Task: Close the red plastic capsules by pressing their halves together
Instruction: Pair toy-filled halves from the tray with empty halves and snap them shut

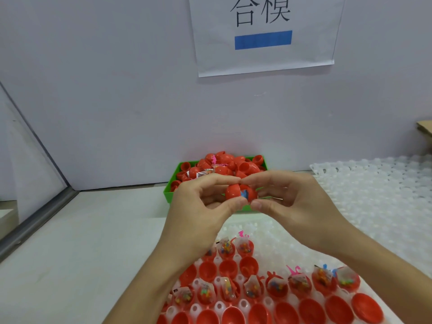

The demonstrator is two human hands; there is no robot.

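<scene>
I see a glossy red plastic capsule [236, 194], a blue piece showing at its seam, against a bright green plastic bin [169, 196] heaped with more red capsule halves [224, 164] and a pink toy. On the translucent white moulded tray [268, 232] below, red capsule cups [252, 288] carry clear sachets of multicoloured beads [205, 292], with pink and blue figures poking up. The white paper sign [264, 59] bears black characters over a solid blue bar, on a pale lilac wall [117, 90].
</scene>
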